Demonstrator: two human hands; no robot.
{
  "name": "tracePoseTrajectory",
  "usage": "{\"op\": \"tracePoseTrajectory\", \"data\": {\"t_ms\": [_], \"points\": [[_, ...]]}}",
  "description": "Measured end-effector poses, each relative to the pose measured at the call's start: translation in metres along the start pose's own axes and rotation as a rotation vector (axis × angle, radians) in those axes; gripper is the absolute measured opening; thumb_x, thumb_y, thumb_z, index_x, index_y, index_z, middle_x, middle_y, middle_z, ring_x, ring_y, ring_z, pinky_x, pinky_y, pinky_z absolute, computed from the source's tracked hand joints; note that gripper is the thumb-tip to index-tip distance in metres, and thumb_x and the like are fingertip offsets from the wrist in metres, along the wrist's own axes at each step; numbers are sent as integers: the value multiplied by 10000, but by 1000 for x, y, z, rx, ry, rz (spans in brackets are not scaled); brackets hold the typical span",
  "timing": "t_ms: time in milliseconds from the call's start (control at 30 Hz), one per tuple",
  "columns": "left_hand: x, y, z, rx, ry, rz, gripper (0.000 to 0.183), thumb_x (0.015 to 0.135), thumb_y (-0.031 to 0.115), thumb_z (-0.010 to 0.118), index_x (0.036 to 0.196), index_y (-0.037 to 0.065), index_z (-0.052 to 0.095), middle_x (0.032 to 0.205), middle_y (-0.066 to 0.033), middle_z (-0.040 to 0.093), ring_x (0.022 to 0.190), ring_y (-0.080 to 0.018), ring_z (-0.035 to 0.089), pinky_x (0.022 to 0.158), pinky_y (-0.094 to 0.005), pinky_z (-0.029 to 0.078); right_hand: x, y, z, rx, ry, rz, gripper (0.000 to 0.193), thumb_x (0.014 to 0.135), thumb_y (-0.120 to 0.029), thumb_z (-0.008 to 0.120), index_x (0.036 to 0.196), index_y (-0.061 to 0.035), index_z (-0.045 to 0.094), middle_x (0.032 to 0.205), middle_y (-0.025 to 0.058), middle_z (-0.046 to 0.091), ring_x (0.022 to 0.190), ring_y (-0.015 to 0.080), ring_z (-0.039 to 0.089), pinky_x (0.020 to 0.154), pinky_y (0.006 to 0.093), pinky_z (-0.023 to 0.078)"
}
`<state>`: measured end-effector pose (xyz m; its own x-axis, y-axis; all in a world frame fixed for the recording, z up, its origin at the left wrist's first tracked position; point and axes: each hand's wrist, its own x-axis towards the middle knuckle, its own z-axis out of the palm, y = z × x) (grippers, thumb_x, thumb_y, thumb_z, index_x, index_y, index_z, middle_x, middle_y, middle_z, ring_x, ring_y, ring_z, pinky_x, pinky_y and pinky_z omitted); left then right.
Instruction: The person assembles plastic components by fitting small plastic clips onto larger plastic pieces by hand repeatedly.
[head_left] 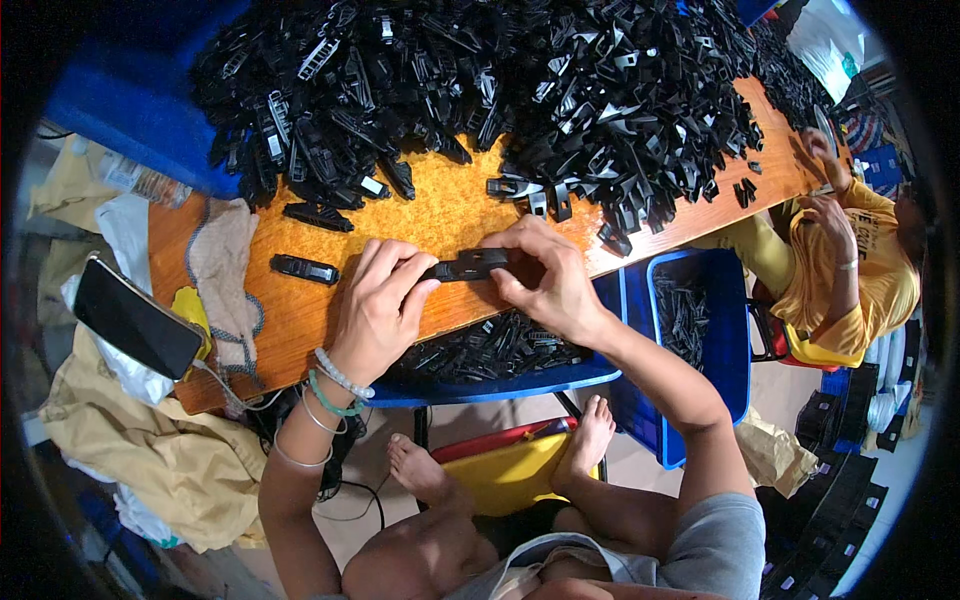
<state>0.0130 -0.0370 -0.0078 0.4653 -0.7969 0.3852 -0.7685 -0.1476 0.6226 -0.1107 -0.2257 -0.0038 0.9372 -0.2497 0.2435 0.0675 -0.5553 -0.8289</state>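
Over the table's near edge, my left hand (376, 305) and my right hand (556, 282) face each other, fingers closed on black plastic parts. A narrow black part (444, 271) sticks out from my left fingertips. It meets a wider black plastic part (478, 262) pinched between my right thumb and fingers. Whether the two are joined cannot be made out. A loose long black part (305, 268) lies on the wood left of my left hand. Beyond my hands, a big heap of black plastic parts (350, 90) and another of clip-like black pieces (620, 130) spread over the table.
Below the wooden table's (430, 205) edge sits a blue tray (510, 388) of black parts. A blue bin (735, 350) stands right of it. At left are a phone (138, 315) and a cloth (222, 265). Another person in a yellow shirt (865, 260) sits at the right.
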Motion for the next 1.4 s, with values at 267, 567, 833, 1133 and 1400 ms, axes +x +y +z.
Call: {"op": "tracePoseTrajectory", "data": {"t_ms": [267, 567, 833, 1133, 1400], "points": [[3, -1, 1, -10, 13, 11, 184, 797, 0, 674, 973, -21, 627, 936, -128, 565, 877, -311, 537, 773, -402, 456, -3, -5, -6, 33, -28, 177, 269, 776, -49, 738, 1028, 21, 675, 910, 153, 624, 890, 313, 603, 798, 370, 489], [8, 2, -1, -39, -12, 54, 204, 759, -40, 692, 958, -34, 647, 895, -128, 591, 855, -301, 558, 762, -381, 461, 3, 7, -2, 4, -80, -3, 280, 680, -61, 790, 954, -32, 740, 913, 68, 594, 929, 257, 524, 829, 375, 413], [-6, 4, -22, -26, -51, 41, 199, 785, 40, 707, 963, -33, 660, 956, -127, 606, 906, -308, 567, 805, -391, 469, -6, -4, -18, 15, -340, -10, 321, 722, -93, 801, 1024, -16, 721, 937, 77, 605, 971, 257, 576, 872, 360, 463], [-34, -13, -46, 372, 103, -88, 248, 791, 25, 695, 1036, 5, 665, 1009, -117, 587, 931, -306, 559, 813, -390, 469, 13, 10, -35, -714, 114, -127, 251, 796, -143, 700, 1031, -67, 657, 882, 102, 582, 813, 293, 578, 723, 392, 453], [-16, 8, -18, 151, 144, -84, 257, 738, -19, 738, 983, -55, 672, 961, -133, 590, 887, -301, 567, 784, -379, 476, 13, 10, 0, -415, 49, -156, 308, 759, -35, 718, 1055, -28, 632, 992, 146, 574, 919, 341, 555, 819, 409, 458]]}}
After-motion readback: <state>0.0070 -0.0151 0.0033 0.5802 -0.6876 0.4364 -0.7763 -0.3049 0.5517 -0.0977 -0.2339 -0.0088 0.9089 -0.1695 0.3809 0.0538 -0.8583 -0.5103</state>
